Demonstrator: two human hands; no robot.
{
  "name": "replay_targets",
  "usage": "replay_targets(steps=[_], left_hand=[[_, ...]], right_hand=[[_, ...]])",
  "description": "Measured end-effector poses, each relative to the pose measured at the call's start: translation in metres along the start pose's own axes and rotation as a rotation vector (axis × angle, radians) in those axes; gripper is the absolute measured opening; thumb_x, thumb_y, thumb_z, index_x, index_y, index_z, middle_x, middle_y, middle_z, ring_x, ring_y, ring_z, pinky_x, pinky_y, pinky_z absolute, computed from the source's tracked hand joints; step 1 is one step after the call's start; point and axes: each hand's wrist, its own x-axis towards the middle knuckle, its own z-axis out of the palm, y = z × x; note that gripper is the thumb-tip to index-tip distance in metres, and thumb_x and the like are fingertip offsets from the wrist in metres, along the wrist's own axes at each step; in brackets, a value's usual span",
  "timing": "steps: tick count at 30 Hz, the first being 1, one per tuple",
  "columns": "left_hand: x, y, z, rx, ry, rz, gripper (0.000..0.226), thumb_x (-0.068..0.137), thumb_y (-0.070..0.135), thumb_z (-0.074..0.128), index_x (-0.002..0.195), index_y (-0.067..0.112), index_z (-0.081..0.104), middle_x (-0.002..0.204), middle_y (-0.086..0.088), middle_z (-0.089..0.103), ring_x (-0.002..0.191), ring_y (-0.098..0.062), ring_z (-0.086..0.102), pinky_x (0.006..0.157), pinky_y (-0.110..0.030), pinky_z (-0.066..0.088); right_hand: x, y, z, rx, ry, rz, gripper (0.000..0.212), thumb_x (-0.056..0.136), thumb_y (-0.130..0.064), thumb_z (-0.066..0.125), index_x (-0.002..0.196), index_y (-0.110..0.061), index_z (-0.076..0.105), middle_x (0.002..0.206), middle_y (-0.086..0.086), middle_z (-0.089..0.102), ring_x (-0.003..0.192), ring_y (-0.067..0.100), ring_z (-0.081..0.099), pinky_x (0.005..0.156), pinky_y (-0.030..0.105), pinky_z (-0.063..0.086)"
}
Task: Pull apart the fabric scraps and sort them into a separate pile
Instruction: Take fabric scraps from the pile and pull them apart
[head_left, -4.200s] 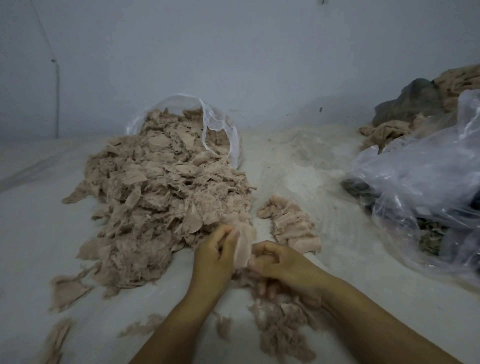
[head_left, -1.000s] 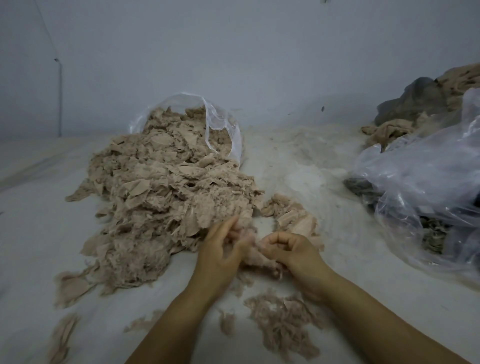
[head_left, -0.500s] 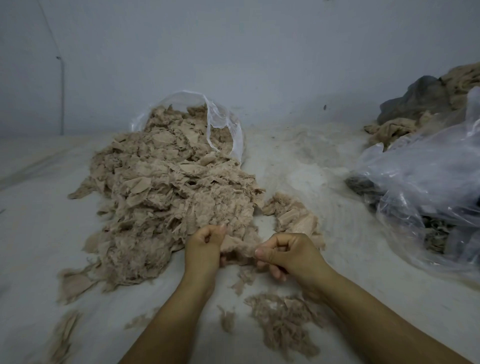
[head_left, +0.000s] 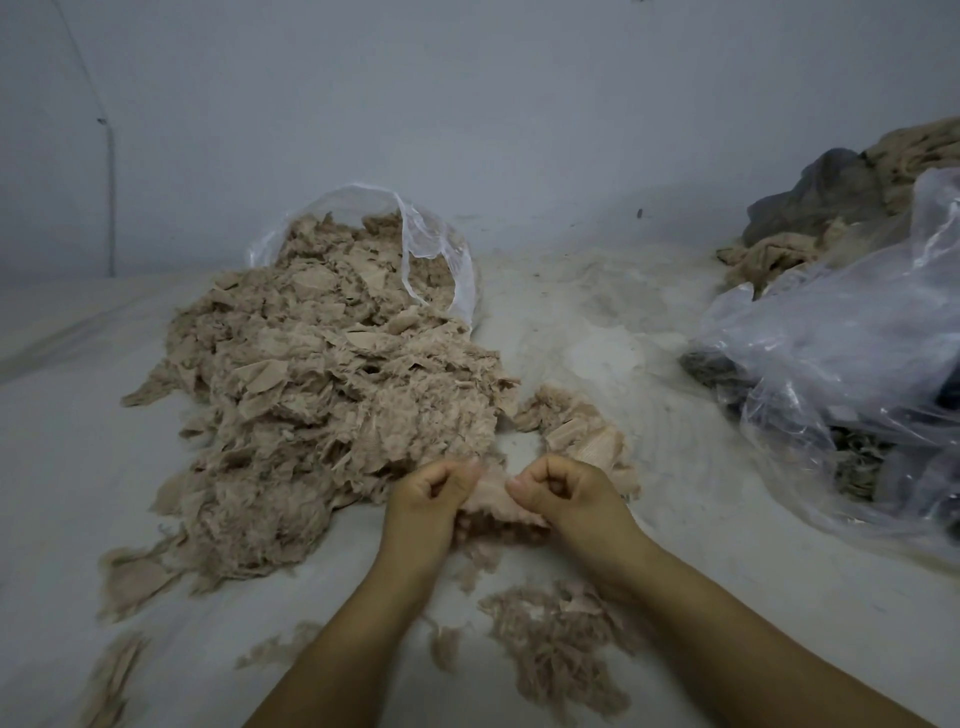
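Observation:
A big heap of beige fabric scraps (head_left: 322, 395) spills from a clear plastic bag (head_left: 441, 249) across the pale floor. My left hand (head_left: 431, 499) and my right hand (head_left: 566, 493) each pinch one end of a beige fabric scrap (head_left: 493, 501) stretched between them, just in front of the heap. A small pile of flat beige pieces (head_left: 576, 431) lies right behind my right hand. A frayed clump of fluffy scraps (head_left: 556, 639) lies on the floor below my wrists.
A large crumpled clear plastic bag (head_left: 852, 364) with dark and beige cloth inside sits at the right. More beige and grey fabric (head_left: 841, 202) is piled behind it. Loose scraps (head_left: 124, 577) lie at the lower left. A grey wall stands at the back.
A second ago my left hand reached with straight fingers into the heap's edge; since then both hands have curled onto one scrap and now hold it taut between them.

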Motion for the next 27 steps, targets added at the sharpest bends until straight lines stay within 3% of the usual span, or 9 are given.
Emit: replay_targets(steps=[5,10,12,14,16,18,22,25,27], left_hand=[[0.016,-0.009,-0.022,-0.073,0.241,-0.072,0.035,0.098,0.023,0.048,0.064,0.012,0.049,0.043,0.007,0.038,0.039,-0.009,0.032,0.038,-0.019,0.028],[0.016,-0.023,-0.023,0.489,0.164,0.008,0.019,0.090,0.037,0.058,0.085,0.019,0.054,0.080,0.004,0.053,0.073,-0.015,0.049,0.061,-0.025,0.038],[0.012,-0.026,-0.021,0.706,0.108,-0.043,0.036,0.084,0.045,0.064,0.112,0.029,0.047,0.101,0.008,0.051,0.090,-0.010,0.051,0.071,-0.024,0.039],[0.013,-0.027,-0.021,0.686,0.090,-0.047,0.044,0.085,0.035,0.066,0.123,0.026,0.045,0.096,0.008,0.059,0.083,-0.004,0.055,0.066,-0.018,0.041],[0.013,-0.024,-0.019,0.570,0.096,-0.024,0.030,0.088,0.023,0.065,0.114,0.022,0.051,0.080,0.004,0.061,0.067,0.001,0.055,0.057,-0.011,0.040],[0.011,-0.021,-0.019,0.564,0.138,0.048,0.015,0.089,0.017,0.061,0.101,0.024,0.055,0.073,0.006,0.056,0.058,-0.003,0.051,0.055,-0.016,0.040],[0.010,-0.020,-0.017,0.595,0.141,0.182,0.023,0.086,0.011,0.057,0.086,0.033,0.050,0.076,0.005,0.052,0.059,-0.010,0.046,0.058,-0.028,0.042],[0.009,-0.020,-0.016,0.735,0.092,0.344,0.019,0.091,0.014,0.055,0.108,0.023,0.057,0.102,0.009,0.052,0.076,-0.004,0.051,0.067,-0.009,0.040],[0.009,-0.022,-0.017,0.822,-0.034,0.389,0.036,0.093,0.011,0.051,0.128,0.022,0.051,0.125,0.009,0.050,0.101,-0.006,0.052,0.081,-0.003,0.034]], right_hand=[[0.003,-0.004,-0.013,0.096,0.120,0.060,0.016,0.087,-0.017,0.066,0.073,-0.009,0.065,0.053,-0.002,0.055,0.045,0.008,0.048,0.044,0.017,0.040],[0.011,-0.003,-0.032,-0.553,0.480,-0.097,0.015,0.085,-0.019,0.066,0.085,-0.031,0.057,0.092,-0.011,0.054,0.091,0.010,0.051,0.078,0.022,0.039],[0.010,-0.002,-0.030,-0.558,0.385,-0.134,0.019,0.086,-0.018,0.065,0.077,-0.033,0.060,0.083,-0.014,0.060,0.083,0.006,0.055,0.071,0.010,0.037],[0.011,0.005,-0.022,-0.664,0.233,-0.097,0.015,0.091,-0.016,0.058,0.094,-0.027,0.068,0.099,-0.008,0.065,0.093,0.009,0.059,0.075,0.000,0.036],[0.013,0.015,-0.020,-0.932,0.134,-0.011,0.039,0.095,-0.018,0.050,0.134,-0.016,0.050,0.141,0.009,0.042,0.130,0.024,0.039,0.106,0.017,0.030],[0.013,0.017,-0.024,-1.107,0.177,0.026,0.052,0.096,-0.022,0.045,0.146,-0.019,0.032,0.155,0.007,0.018,0.142,0.025,0.015,0.116,0.032,0.015],[0.013,0.011,-0.013,-1.034,0.238,-0.200,0.033,0.096,-0.037,0.048,0.126,-0.027,0.057,0.130,-0.003,0.048,0.126,0.019,0.032,0.102,0.032,0.023],[0.020,0.013,0.009,-1.084,-0.018,-0.157,0.039,0.091,-0.050,0.051,0.121,-0.026,0.059,0.115,0.001,0.055,0.113,0.021,0.043,0.100,0.036,0.032],[0.024,0.015,0.017,-1.129,-0.103,-0.153,0.037,0.092,-0.046,0.054,0.119,-0.023,0.060,0.114,0.003,0.056,0.111,0.022,0.047,0.099,0.035,0.035]])
